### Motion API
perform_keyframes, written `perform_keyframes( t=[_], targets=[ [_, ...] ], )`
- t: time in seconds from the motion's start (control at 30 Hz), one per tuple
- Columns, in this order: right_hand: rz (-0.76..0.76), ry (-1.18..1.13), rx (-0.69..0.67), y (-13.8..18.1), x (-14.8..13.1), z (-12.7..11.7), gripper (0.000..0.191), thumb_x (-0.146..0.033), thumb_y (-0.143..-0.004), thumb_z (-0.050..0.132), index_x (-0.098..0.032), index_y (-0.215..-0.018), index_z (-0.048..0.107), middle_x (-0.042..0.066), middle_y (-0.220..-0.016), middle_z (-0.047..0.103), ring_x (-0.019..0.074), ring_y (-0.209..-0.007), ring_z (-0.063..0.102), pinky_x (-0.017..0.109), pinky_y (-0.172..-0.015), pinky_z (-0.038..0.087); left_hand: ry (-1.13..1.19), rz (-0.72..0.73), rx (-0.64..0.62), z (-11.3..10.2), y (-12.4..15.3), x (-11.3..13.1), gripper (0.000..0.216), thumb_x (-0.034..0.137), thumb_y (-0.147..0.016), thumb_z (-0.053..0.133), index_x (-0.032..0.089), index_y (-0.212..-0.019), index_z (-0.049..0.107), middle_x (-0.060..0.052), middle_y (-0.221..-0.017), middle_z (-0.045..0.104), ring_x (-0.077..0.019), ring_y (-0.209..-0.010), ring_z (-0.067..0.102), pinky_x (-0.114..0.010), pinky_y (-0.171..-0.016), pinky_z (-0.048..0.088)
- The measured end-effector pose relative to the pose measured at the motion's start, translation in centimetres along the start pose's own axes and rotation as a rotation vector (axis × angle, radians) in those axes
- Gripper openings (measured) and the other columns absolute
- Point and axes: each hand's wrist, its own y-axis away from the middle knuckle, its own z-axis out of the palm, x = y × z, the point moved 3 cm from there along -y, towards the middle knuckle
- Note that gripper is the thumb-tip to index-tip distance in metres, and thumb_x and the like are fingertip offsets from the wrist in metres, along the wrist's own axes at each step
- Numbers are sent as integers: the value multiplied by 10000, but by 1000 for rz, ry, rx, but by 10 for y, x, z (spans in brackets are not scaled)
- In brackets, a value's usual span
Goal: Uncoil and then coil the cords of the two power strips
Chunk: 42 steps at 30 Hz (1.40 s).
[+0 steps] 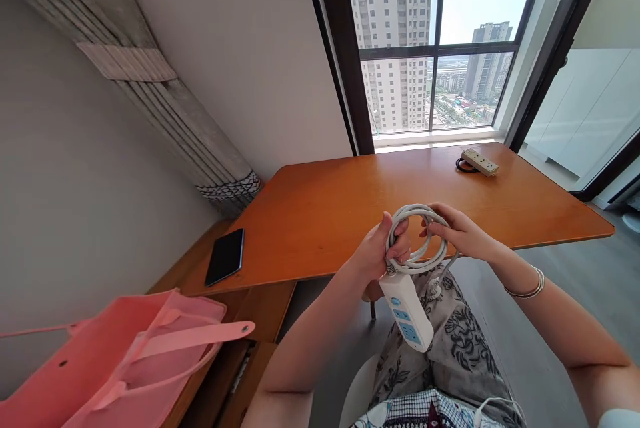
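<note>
A white power strip (pixel 407 315) with blue socket faces hangs tilted above my lap, its grey-white cord (pixel 417 268) wound into loops. My left hand (pixel 387 245) is closed around the left side of the coil, just above where the cord enters the strip. At the right side of the loops, my right hand (pixel 457 231) grips the cord between thumb and fingers. A length of cord drops below the right hand to a plug (pixel 434 289) that hangs over my patterned trousers.
On the orange-brown table (pixel 320 215), a beige power strip (pixel 479 162) with a black cord lies at the far right. A black tablet (pixel 225 257) rests near the left edge. A pink bag (pixel 130 361) stands at the lower left, by a gathered curtain (pixel 165 101).
</note>
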Motion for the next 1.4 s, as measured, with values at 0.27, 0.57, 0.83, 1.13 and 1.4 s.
perform_keyframes(
  t=[0.27, 0.57, 0.83, 1.13, 1.4],
  targets=[
    [128, -281, 147, -3, 2, 12, 491, -669, -813, 659, -198, -872, 535, -56, -671, 483, 84, -512, 500, 228, -468, 435, -71, 76, 117, 5, 1, -1, 606, 738, -706, 706, 191, -643, 452, 21, -550, 561, -100, -504, 517, -234, -552, 474],
    [111, -444, 175, -9, 1, 20, 506, -650, -765, 732, -197, -908, 558, -100, -633, 402, 38, -443, 371, 212, -432, 368, 176, -56, 18, 6, 2, 0, 502, 638, -880, 601, 185, -708, 469, 128, -396, 279, -37, -332, 238, -245, -618, 532],
    [170, -620, 150, -11, 28, 22, 629, -699, -651, 794, -213, -997, 596, -17, -762, 607, 111, -600, 576, 263, -581, 522, 336, -7, 158, 1, 3, 6, 525, 597, -978, 461, 200, -650, 356, 137, -381, 126, -39, -314, 58, -183, -442, 339],
    [-82, 36, 495, 29, 81, 27, 396, -449, -980, 467, -237, -1314, 442, 18, -932, 589, 123, -663, 594, 298, -669, 532, 321, 365, 388, -5, 15, 41, 532, 601, -1004, 379, 201, -654, 357, 124, -403, 146, -54, -334, 109, -182, -478, 360],
    [-52, 706, 176, 23, 39, 12, 355, -213, -962, 464, -177, -1296, 580, 105, -1007, 652, 198, -825, 646, 328, -751, 524, 26, 396, 380, -4, 4, 22, 569, 686, -835, 627, 210, -630, 390, 119, -377, 268, -69, -350, 250, -245, -586, 459]
  ],
)
